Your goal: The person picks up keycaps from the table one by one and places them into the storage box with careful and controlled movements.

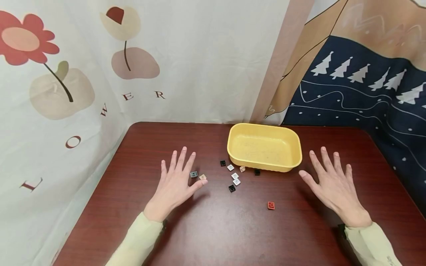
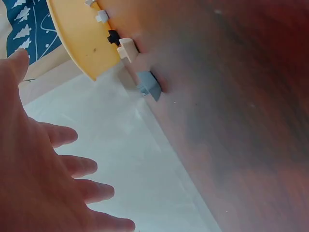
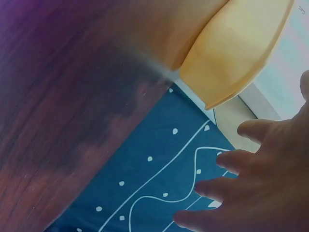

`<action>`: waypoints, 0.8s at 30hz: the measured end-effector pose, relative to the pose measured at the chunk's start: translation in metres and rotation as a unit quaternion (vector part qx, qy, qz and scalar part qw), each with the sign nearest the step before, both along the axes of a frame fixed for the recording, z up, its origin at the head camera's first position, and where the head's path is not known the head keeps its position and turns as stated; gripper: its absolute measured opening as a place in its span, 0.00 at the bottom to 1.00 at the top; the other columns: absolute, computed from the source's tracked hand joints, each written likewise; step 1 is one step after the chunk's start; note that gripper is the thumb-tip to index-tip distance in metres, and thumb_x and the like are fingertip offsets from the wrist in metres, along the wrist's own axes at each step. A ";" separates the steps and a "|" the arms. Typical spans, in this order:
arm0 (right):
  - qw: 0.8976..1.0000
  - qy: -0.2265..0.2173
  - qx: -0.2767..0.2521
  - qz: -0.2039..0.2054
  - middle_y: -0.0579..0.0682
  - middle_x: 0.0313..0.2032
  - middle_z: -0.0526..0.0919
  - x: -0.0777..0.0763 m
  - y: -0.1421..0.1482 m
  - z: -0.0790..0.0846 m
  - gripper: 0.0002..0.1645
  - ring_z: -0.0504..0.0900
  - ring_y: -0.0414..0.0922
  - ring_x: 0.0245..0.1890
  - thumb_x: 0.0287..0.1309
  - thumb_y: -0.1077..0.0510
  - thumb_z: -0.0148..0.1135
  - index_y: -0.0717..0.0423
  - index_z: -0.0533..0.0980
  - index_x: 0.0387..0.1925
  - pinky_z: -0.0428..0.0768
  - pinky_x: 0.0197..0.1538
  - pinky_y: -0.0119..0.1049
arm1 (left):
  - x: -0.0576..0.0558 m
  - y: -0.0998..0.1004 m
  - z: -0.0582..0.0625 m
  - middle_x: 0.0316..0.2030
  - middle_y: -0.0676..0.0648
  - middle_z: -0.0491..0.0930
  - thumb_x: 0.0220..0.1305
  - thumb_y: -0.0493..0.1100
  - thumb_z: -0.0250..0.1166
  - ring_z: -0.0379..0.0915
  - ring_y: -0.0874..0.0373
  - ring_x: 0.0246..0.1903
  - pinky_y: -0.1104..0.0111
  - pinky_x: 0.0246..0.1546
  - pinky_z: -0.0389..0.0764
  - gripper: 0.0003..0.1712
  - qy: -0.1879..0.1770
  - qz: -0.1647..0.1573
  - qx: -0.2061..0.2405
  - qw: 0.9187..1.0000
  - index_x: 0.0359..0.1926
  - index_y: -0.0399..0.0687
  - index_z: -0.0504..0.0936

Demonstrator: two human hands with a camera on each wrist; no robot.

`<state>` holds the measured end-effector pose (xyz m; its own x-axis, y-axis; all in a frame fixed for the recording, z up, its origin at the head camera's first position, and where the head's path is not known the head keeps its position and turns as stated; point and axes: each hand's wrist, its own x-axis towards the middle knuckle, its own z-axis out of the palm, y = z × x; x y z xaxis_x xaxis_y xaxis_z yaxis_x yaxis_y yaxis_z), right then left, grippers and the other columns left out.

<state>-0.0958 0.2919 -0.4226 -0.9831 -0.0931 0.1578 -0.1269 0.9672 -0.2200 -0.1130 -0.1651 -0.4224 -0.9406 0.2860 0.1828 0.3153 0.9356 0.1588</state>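
My left hand [image 1: 174,186] is held over the left of the table with fingers straight and spread, holding nothing. Close beside its thumb and index finger lie a grey-blue keycap [image 1: 193,174] and a beige keycap [image 1: 203,177]; both show in the left wrist view too, the grey-blue one [image 2: 150,86] nearer. On the right, my right hand [image 1: 332,186] also spreads its straight fingers with nothing in them, just right of a yellow plastic basin [image 1: 264,165]. White keycaps [image 1: 235,176], black keycaps [image 1: 232,188] and another beige keycap [image 1: 242,169] are scattered before the basin.
A red keycap [image 1: 271,205] lies apart, nearer the front of the dark reddish-brown table [image 1: 233,236]. Behind the table hangs a pale curtain [image 1: 199,66] with printed flowers and letters. A navy cloth [image 1: 359,96] with white trees hangs at the right.
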 end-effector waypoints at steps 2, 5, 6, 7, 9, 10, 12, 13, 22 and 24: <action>1.000 0.001 -0.003 0.000 0.58 0.75 0.37 -0.001 -0.001 0.001 0.48 0.26 0.61 0.72 0.65 0.31 0.46 0.49 0.47 0.76 0.24 0.62 0.68 | -0.001 0.002 0.001 0.76 0.46 0.40 0.57 0.82 0.43 0.31 0.42 0.73 0.35 0.63 0.41 0.55 0.002 -0.001 0.005 1.000 0.77 0.57 0.50; 1.000 0.001 -0.009 -0.001 0.58 0.75 0.38 -0.002 -0.002 0.002 0.49 0.27 0.61 0.72 0.65 0.30 0.45 0.50 0.47 0.76 0.25 0.62 0.68 | -0.002 0.005 0.004 0.76 0.46 0.39 0.57 0.82 0.43 0.30 0.43 0.74 0.36 0.64 0.40 0.55 0.003 -0.004 0.011 1.000 0.77 0.58 0.49; 1.000 0.001 -0.013 0.000 0.58 0.75 0.38 -0.003 -0.003 0.003 0.48 0.27 0.61 0.72 0.65 0.31 0.45 0.50 0.47 0.76 0.26 0.62 0.68 | -0.002 0.007 0.005 0.76 0.46 0.39 0.57 0.82 0.43 0.29 0.43 0.74 0.36 0.64 0.41 0.55 0.004 -0.005 0.012 1.000 0.77 0.58 0.49; 1.000 0.001 -0.015 0.000 0.58 0.75 0.38 -0.003 -0.003 0.003 0.48 0.28 0.61 0.72 0.65 0.31 0.45 0.50 0.47 0.76 0.27 0.63 0.68 | -0.003 0.008 0.006 0.76 0.46 0.39 0.57 0.82 0.43 0.29 0.43 0.74 0.36 0.64 0.41 0.55 0.004 -0.007 0.014 1.000 0.77 0.57 0.49; 1.000 0.002 -0.020 0.001 0.58 0.75 0.39 -0.005 -0.004 0.004 0.48 0.29 0.62 0.72 0.66 0.31 0.44 0.50 0.47 0.76 0.29 0.63 0.69 | -0.004 0.012 0.008 0.76 0.47 0.37 0.57 0.82 0.43 0.28 0.43 0.74 0.36 0.64 0.41 0.55 0.004 -0.010 0.020 1.000 0.77 0.58 0.49; 1.000 0.001 -0.022 0.001 0.58 0.75 0.40 -0.006 -0.005 0.005 0.48 0.29 0.62 0.72 0.66 0.31 0.44 0.50 0.47 0.76 0.30 0.63 0.69 | -0.005 0.013 0.009 0.76 0.47 0.37 0.58 0.81 0.43 0.28 0.43 0.74 0.36 0.64 0.42 0.55 0.005 -0.012 0.022 1.000 0.77 0.57 0.49; 1.000 -0.002 -0.027 0.001 0.58 0.75 0.40 -0.008 -0.006 0.005 0.48 0.30 0.62 0.72 0.66 0.31 0.44 0.51 0.46 0.76 0.31 0.63 0.69 | -0.006 0.017 0.012 0.76 0.48 0.35 0.58 0.81 0.43 0.28 0.44 0.74 0.37 0.64 0.42 0.54 0.006 -0.014 0.028 0.999 0.77 0.58 0.48; 1.000 -0.004 -0.028 0.000 0.58 0.75 0.40 -0.009 -0.006 0.006 0.48 0.30 0.62 0.72 0.66 0.31 0.44 0.51 0.46 0.76 0.32 0.63 0.70 | -0.007 0.019 0.013 0.76 0.49 0.34 0.58 0.81 0.43 0.27 0.44 0.74 0.37 0.64 0.42 0.54 0.005 -0.015 0.030 0.999 0.77 0.58 0.47; 0.996 -0.039 -0.074 0.002 0.61 0.74 0.42 -0.020 -0.010 0.006 0.47 0.37 0.68 0.71 0.69 0.32 0.40 0.55 0.44 0.76 0.39 0.62 0.72 | -0.018 0.034 0.017 0.76 0.48 0.39 0.59 0.81 0.42 0.33 0.43 0.74 0.39 0.65 0.44 0.54 -0.003 -0.025 0.049 0.998 0.77 0.57 0.47; 0.994 -0.052 -0.094 0.004 0.62 0.74 0.42 -0.022 -0.011 0.006 0.47 0.38 0.69 0.71 0.70 0.33 0.39 0.57 0.43 0.76 0.41 0.64 0.70 | -0.022 0.037 0.017 0.76 0.48 0.39 0.59 0.81 0.42 0.32 0.44 0.74 0.39 0.65 0.44 0.54 -0.008 -0.027 0.056 0.998 0.77 0.57 0.46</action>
